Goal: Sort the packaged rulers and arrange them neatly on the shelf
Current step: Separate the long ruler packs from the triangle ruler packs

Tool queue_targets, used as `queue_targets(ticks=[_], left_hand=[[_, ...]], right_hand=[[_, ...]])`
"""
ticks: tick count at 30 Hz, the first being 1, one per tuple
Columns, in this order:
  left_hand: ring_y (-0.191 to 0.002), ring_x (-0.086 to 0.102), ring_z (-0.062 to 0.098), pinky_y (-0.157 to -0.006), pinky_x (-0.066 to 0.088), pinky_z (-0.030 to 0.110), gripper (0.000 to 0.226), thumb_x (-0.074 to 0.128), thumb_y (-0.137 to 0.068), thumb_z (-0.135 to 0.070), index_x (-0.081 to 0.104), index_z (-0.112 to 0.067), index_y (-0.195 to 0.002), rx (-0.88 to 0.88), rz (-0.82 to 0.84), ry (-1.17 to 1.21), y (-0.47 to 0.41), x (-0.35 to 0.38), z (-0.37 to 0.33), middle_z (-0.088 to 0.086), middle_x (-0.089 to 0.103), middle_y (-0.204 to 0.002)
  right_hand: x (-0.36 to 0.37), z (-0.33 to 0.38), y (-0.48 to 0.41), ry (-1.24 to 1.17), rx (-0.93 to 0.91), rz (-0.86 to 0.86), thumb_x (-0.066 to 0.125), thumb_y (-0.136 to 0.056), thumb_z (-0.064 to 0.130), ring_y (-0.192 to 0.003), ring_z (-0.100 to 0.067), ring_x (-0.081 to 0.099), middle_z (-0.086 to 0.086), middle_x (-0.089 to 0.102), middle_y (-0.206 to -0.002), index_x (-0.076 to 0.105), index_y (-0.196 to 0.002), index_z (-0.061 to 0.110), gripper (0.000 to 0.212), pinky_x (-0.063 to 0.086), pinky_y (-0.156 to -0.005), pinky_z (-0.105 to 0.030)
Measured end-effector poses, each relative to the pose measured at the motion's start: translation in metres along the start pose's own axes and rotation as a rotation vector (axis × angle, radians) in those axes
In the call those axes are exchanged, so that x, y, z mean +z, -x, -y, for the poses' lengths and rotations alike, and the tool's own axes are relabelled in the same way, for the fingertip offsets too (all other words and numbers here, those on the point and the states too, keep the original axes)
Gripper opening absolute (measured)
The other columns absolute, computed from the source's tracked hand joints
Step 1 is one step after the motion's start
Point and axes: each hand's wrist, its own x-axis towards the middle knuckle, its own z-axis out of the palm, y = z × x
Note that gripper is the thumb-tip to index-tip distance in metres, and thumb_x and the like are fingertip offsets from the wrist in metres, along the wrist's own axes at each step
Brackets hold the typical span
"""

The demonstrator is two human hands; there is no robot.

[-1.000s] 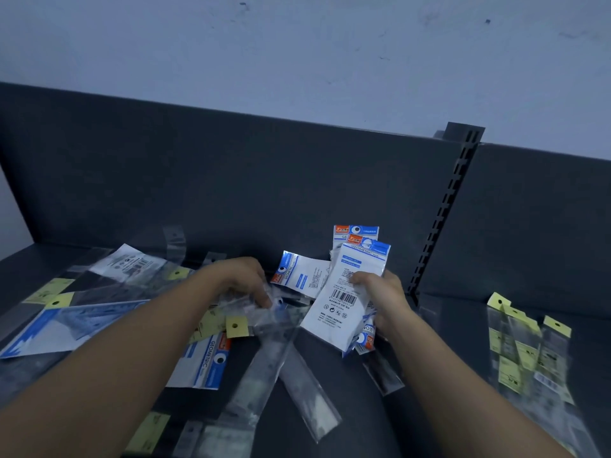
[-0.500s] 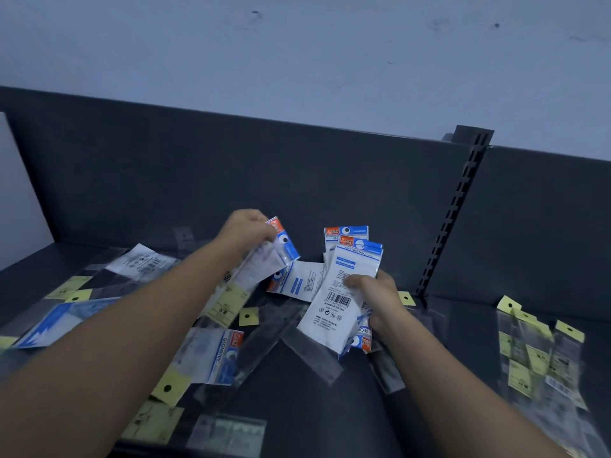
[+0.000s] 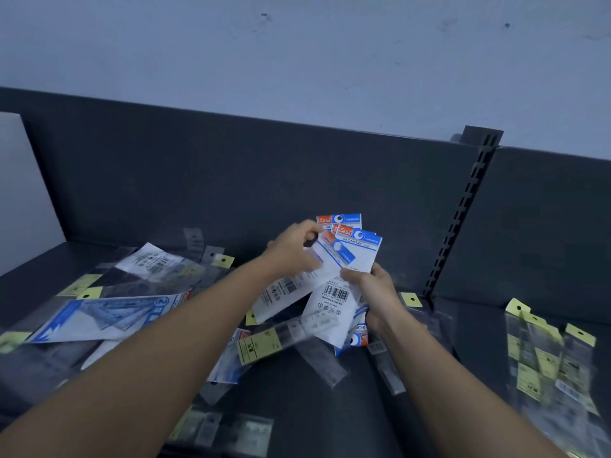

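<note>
Holding ruler packs (image 3: pixel 360 256) tight in the right hand (image 3: pixel 377 292) grip, pinching one more pack (image 3: pixel 284 289) with the left hand (image 3: pixel 291 249) above the shelf (image 3: pixel 330 408).

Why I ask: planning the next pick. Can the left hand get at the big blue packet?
Probably not yet: the left hand pinches a white packet against the stack in the right hand. Once free, likely yes: the big blue packet lies mostly uncovered beside that forearm.

GEOMETRIC stands on the blue-headed packet (image 3: pixel 362 256) at centre frame. A circled 2 shows on the large blue packet (image 3: pixel 109 317) at left; the barcode digits are too blurred to read.
</note>
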Motion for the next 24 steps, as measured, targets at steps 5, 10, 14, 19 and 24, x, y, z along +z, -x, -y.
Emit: queue_targets(ticks=[5,10,14,19,24], left_hand=[[-0.133,0.038,0.019,-0.11,0.021,0.046,0.084,0.075,-0.073,-0.052,0.035,-0.029,-0.144,-0.163,0.158,-0.55,0.01,-0.002,0.022,-0.004,0.04,-0.145],[-0.123,0.048,0.017,-0.105,0.036,0.037,0.071,0.078,-0.072,-0.045,0.048,-0.03,-0.134,-0.023,0.081,-0.377,0.012,0.003,0.027,-0.006,0.047,-0.135],[-0.111,0.049,0.011,-0.094,0.045,0.032,0.065,0.08,-0.072,-0.036,0.052,-0.028,-0.13,0.073,-0.008,-0.258,0.015,0.003,0.028,-0.006,0.05,-0.124],[-0.1,0.048,0.006,-0.084,0.04,0.022,0.062,0.08,-0.073,-0.04,0.054,-0.021,-0.126,0.085,-0.109,-0.216,0.019,-0.004,0.033,-0.007,0.049,-0.12],[-0.087,0.049,0.01,-0.07,0.04,0.023,0.035,0.079,-0.075,-0.032,0.055,-0.016,-0.096,0.033,-0.091,-0.273,0.021,-0.017,0.043,-0.003,0.045,-0.106]], right_hand=[[-0.001,-0.006,-0.004,0.048,-0.01,-0.044,0.06,-0.085,-0.008,-0.087,-0.031,0.07,-0.014,0.071,-0.105,0.057,-0.114,0.005,0.032,0.057,-0.068,-0.038],[0.008,-0.008,-0.005,0.07,-0.107,-0.047,0.062,-0.085,-0.004,-0.093,-0.033,0.069,-0.014,0.072,-0.105,0.06,-0.11,0.007,0.028,0.056,-0.085,-0.05],[0.014,-0.003,-0.004,0.058,-0.186,-0.009,0.074,-0.082,0.007,-0.091,-0.029,0.071,-0.01,0.073,-0.102,0.061,-0.109,0.009,0.03,0.057,-0.084,-0.049],[0.024,0.001,-0.003,0.171,-0.26,0.008,0.075,-0.079,0.003,-0.089,-0.025,0.072,-0.005,0.074,-0.099,0.062,-0.101,0.014,0.029,0.058,-0.08,-0.044],[0.042,0.025,0.005,0.222,-0.544,-0.17,0.069,-0.083,0.004,-0.08,-0.004,0.066,0.01,0.069,-0.092,0.058,-0.09,0.024,0.025,0.052,-0.075,-0.025]])
